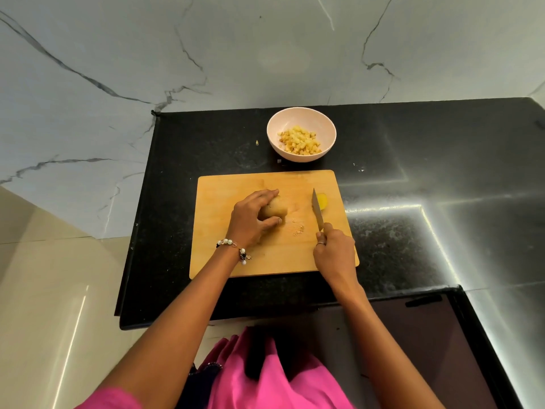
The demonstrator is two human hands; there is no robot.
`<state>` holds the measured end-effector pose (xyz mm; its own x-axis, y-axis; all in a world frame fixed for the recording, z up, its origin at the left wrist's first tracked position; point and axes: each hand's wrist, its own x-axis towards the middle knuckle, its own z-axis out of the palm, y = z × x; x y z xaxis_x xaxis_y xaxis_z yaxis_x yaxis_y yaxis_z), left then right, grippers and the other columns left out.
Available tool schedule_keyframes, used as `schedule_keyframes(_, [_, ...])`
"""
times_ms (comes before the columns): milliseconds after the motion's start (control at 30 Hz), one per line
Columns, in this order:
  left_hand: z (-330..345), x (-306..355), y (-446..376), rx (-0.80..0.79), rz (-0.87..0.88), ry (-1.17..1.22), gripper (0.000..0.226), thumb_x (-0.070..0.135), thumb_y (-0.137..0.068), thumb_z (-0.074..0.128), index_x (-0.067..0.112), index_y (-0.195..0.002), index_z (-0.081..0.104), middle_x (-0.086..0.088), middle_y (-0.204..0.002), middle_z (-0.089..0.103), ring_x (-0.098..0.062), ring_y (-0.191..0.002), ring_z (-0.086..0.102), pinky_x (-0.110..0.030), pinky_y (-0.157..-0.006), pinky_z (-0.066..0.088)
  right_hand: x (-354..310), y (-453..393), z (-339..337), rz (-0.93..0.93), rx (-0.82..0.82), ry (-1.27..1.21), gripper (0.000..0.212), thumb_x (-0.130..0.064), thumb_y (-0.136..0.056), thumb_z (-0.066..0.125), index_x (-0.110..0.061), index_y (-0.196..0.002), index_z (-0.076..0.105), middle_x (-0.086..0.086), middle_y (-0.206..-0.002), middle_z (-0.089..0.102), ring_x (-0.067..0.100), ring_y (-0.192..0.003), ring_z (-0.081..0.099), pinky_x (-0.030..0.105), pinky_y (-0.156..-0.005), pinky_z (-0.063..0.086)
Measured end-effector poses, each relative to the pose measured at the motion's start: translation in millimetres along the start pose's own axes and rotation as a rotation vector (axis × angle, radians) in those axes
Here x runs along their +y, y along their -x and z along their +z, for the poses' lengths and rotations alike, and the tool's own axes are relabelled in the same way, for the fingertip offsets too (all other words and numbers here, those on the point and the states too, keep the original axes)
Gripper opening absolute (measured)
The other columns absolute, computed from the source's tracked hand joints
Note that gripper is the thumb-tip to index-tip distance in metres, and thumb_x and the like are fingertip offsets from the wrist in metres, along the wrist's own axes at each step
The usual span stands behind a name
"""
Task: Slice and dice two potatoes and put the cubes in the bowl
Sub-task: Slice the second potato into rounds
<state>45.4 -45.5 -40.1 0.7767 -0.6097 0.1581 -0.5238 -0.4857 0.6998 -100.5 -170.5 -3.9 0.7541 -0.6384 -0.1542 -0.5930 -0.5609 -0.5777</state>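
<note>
A brown potato (275,210) lies on the wooden cutting board (253,261), and my left hand (253,218) grips it with fingers curled over its top. My right hand (334,250) holds a knife (318,212) by the handle, blade pointing away from me, to the right of the potato. A yellow cut slice (322,201) lies flat on the board just right of the blade. Behind the board stands a pale pink bowl (300,118) with several potato cubes (300,140) in it.
The board sits on a black stone counter (413,172) against a marble wall. Small crumbs (298,230) lie on the board between my hands. A potato scrap (257,142) lies on the counter left of the bowl. The counter's front edge is near my body.
</note>
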Motion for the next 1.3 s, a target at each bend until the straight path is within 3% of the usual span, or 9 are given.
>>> schedule_keyframes(100, [0, 0, 1, 0.008, 0.000, 0.019, 0.064, 0.020, -0.070, 0.080, 0.018, -0.129, 0.056, -0.002, -0.131, 0.057, -0.012, -0.120, 0.050, -0.009, -0.100, 0.027, -2, -3, -7, 0.005, 0.015, -0.087, 0.027, -0.011, -0.097, 0.046, 0.004, -0.116, 0.058, 0.023, -0.097, 0.065, 0.039, -0.093, 0.058, 0.042, -0.075, 0.046])
schedule_keyframes(200, [1, 1, 2, 0.014, 0.001, 0.028, 0.063, 0.021, -0.071, 0.080, 0.017, -0.129, 0.057, -0.002, -0.130, 0.057, -0.013, -0.120, 0.050, -0.012, -0.101, 0.029, -5, -5, -10, -0.077, 0.046, -0.116, 0.025, -0.012, -0.096, 0.047, -0.001, -0.113, 0.062, 0.017, -0.083, 0.067, 0.033, -0.079, 0.061, 0.044, -0.068, 0.048])
schedule_keyframes(300, [2, 0, 1, 0.022, 0.002, 0.029, 0.063, 0.021, -0.070, 0.080, 0.016, -0.128, 0.057, -0.002, -0.130, 0.057, -0.012, -0.120, 0.051, -0.014, -0.101, 0.031, -17, -1, -9, -0.160, -0.004, -0.127, 0.024, -0.015, -0.096, 0.048, -0.004, -0.112, 0.062, 0.014, -0.084, 0.069, 0.029, -0.071, 0.061, 0.043, -0.064, 0.051])
schedule_keyframes(400, [2, -1, 0, 0.017, 0.002, 0.025, 0.064, 0.020, -0.069, 0.080, 0.017, -0.128, 0.057, -0.002, -0.130, 0.057, -0.012, -0.120, 0.051, -0.011, -0.099, 0.030, -32, 8, -7, -0.216, -0.072, -0.085, 0.032, -0.017, -0.098, 0.046, -0.004, -0.125, 0.056, 0.015, -0.092, 0.068, 0.031, -0.082, 0.061, 0.042, -0.070, 0.050])
schedule_keyframes(600, [2, -2, -1, 0.009, 0.015, 0.021, 0.063, 0.021, -0.069, 0.080, 0.017, -0.128, 0.057, -0.002, -0.128, 0.058, -0.013, -0.118, 0.052, -0.013, -0.098, 0.032, -45, 12, -5, -0.214, -0.099, 0.109, 0.026, -0.010, -0.097, 0.042, -0.005, -0.120, 0.054, 0.015, -0.100, 0.065, 0.032, -0.092, 0.058, 0.030, -0.063, 0.033])
schedule_keyframes(733, [3, -2, -1, 0.009, 0.020, 0.029, 0.063, 0.021, -0.069, 0.081, 0.017, -0.127, 0.058, -0.003, -0.128, 0.058, -0.014, -0.118, 0.052, -0.013, -0.098, 0.032, -49, 13, 1, -0.176, -0.098, 0.189, 0.024, -0.003, -0.092, 0.041, -0.004, -0.113, 0.052, 0.015, -0.106, 0.063, 0.032, -0.092, 0.060, 0.033, -0.066, 0.039])
schedule_keyframes(1067, [3, -5, -3, 0.022, 0.054, 0.028, 0.058, 0.015, -0.069, 0.079, 0.012, -0.124, 0.061, -0.008, -0.123, 0.061, -0.020, -0.113, 0.057, -0.021, -0.097, 0.038, -77, 8, 5, -0.263, -0.094, 0.322, 0.029, -0.005, -0.098, 0.028, -0.002, -0.111, 0.054, 0.017, -0.111, 0.055, 0.034, -0.097, 0.056, 0.032, -0.068, 0.037])
schedule_keyframes(1200, [5, -4, 0, 0.026, 0.034, 0.041, 0.062, 0.013, -0.066, 0.081, 0.014, -0.125, 0.060, -0.004, -0.125, 0.060, -0.015, -0.113, 0.054, -0.007, -0.096, 0.032, -67, 23, 6, -0.228, -0.090, 0.383, 0.029, -0.003, -0.099, 0.026, -0.001, -0.117, 0.049, 0.015, -0.110, 0.053, 0.033, -0.096, 0.059, 0.034, -0.069, 0.043])
schedule_keyframes(1300, [4, -5, -2, 0.025, 0.031, 0.039, 0.061, 0.013, -0.067, 0.081, 0.014, -0.125, 0.060, -0.005, -0.125, 0.060, -0.016, -0.114, 0.054, -0.009, -0.096, 0.032, -67, 23, 12, -0.247, -0.069, 0.437, 0.029, -0.003, -0.099, 0.025, -0.001, -0.117, 0.049, 0.014, -0.111, 0.053, 0.029, -0.096, 0.060, 0.032, -0.070, 0.047])
